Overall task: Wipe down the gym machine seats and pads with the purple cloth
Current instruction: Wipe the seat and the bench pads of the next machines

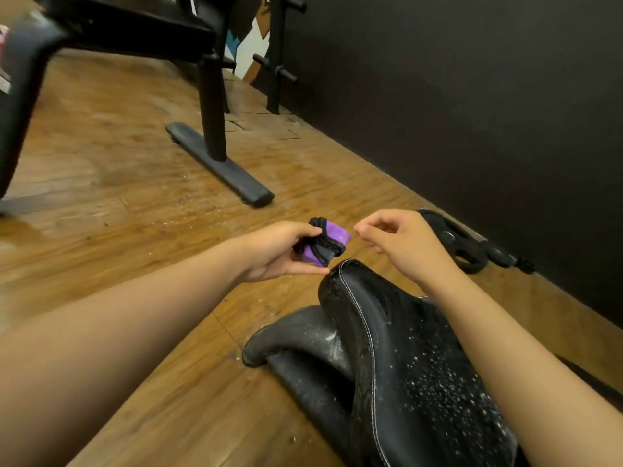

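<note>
The left hand (pixel 276 251) holds the purple cloth (pixel 332 232), which is folded into a small bundle with a black hem. The thumb lies on top and the fingers are curled under it. The cloth is in the air near the middle of the view, just beyond the upper tip of the black seat pad (pixel 404 348), at about 11 o'clock from that tip, and it does not touch the pad.

The right hand (pixel 404 244) is at 3 o'clock from the cloth, very near its corner but apart from it. Its fingers are curled in, the thumb tip is close to the forefinger, and it holds nothing that I can see.

The seat pad has a pale stitched seam and many white specks on its surface (the specks are most dense toward 5 o'clock). A second black pad (pixel 296 335) lies partly under it at 9 o'clock and is also dusty.

Both pads are over a wooden floor (pixel 118 163). At 12 o'clock from the hands stands the black leg of a bench frame (pixel 212 106) on a flat foot bar (pixel 219 165). A black strap handle (pixel 468 247) lies on the floor by the dark wall (pixel 472 96), at 3 o'clock from the right hand.
</note>
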Available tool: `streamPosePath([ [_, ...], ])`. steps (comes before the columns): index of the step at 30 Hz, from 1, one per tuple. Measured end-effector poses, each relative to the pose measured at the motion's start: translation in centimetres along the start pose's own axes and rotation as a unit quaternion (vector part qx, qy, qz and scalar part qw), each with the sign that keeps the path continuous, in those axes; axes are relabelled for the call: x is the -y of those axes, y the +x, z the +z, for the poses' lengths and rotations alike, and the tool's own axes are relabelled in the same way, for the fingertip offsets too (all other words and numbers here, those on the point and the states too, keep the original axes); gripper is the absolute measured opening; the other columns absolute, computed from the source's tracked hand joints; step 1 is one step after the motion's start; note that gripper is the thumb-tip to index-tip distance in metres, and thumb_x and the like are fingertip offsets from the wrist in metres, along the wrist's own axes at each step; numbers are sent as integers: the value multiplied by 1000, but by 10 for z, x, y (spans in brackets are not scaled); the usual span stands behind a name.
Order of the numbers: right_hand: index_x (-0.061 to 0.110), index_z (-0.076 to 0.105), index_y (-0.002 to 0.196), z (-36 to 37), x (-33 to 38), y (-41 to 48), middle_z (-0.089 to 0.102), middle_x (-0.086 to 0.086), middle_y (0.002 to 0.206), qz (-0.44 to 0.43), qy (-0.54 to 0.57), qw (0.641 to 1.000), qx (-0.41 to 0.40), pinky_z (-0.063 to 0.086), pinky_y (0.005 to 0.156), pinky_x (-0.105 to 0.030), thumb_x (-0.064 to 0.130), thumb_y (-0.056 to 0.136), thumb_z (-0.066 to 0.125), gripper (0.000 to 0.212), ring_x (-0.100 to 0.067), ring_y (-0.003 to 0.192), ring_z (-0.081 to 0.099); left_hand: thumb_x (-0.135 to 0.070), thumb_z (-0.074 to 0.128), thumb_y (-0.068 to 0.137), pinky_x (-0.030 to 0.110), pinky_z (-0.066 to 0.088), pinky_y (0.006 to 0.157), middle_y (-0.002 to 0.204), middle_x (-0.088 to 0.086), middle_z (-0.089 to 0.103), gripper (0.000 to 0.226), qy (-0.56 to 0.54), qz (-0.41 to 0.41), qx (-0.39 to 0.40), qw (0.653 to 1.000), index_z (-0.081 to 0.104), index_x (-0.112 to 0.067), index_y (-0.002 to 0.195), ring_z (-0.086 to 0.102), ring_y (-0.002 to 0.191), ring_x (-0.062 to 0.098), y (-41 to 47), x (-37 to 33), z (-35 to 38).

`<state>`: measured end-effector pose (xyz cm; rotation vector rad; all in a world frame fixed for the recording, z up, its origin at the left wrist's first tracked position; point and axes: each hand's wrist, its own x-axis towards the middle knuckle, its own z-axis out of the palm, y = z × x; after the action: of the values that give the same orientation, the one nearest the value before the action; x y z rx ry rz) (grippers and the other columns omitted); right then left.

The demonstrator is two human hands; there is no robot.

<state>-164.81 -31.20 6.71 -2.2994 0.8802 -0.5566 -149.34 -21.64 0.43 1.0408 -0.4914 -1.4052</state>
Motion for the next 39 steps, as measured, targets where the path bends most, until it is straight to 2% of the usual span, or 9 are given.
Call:
streamPosePath([
  [5,17,74,82,4,7,-12,70,3,77,20,-33,998,-50,54,72,-31,33,78,76,17,-9,72,64,-18,56,93,42,58,84,97,13,70,10,23,43,67,997,59,-9,97,68,91,23,-4,-1,19],
  [8,19,68,88,-4,6,-15,68,7,82,48,-85,992,-81,50,69,-21,43,71,81,32,-3,74,61,-19,65,79,42,59,82,92,13,70,23,-9,60,102,993,56,-7,96,69,87,23,1,-1,26],
  [12,19,66,94,-14,3,-22,66,9,86,60,-116,988,-87,50,71,-18,38,70,82,35,-1,77,60,-15,68,76,39,59,79,105,19,67,30,-1,62,125,990,58,-4,103,68,98,28,11,-1,33],
  [17,23,73,99,-42,8,-39,69,10,89,48,-138,988,-57,53,81,-26,27,83,73,17,-5,84,63,-22,73,72,39,60,75,88,11,70,30,25,72,124,989,58,-4,91,70,79,22,14,3,63],
  [21,27,73,102,-51,17,-46,67,9,94,28,-183,982,25,48,80,-23,21,90,63,16,-8,89,61,-20,72,84,32,60,68,97,14,69,43,80,83,74,991,59,-1,121,71,77,17,11,8,74],
  [27,19,72,91,-25,-5,-24,69,7,92,63,-95,993,-22,47,81,-23,21,88,67,6,-10,90,62,-6,55,96,30,61,64,92,16,65,8,114,82,-44,989,61,-5,100,65,70,16,2,-8,30],
  [30,13,62,121,4,-29,-14,64,0,116,123,-138,979,85,44,92,-26,41,84,69,47,-16,109,58,-2,55,95,33,60,58,92,19,62,4,174,28,-77,981,58,-3,97,63,70,22,1,1,10],
  [32,14,57,127,18,-41,-14,61,-3,125,127,-164,970,124,42,95,-29,48,90,59,50,-19,115,56,-4,56,93,32,59,52,93,19,59,5,196,11,-106,975,56,-3,99,61,69,23,5,11,9],
  [39,21,61,122,38,-60,-20,66,1,119,51,-196,978,41,45,92,-35,47,98,42,40,-21,111,59,-14,68,88,24,49,48,81,7,64,3,68,172,-207,961,65,-16,89,58,65,14,14,81,29],
])
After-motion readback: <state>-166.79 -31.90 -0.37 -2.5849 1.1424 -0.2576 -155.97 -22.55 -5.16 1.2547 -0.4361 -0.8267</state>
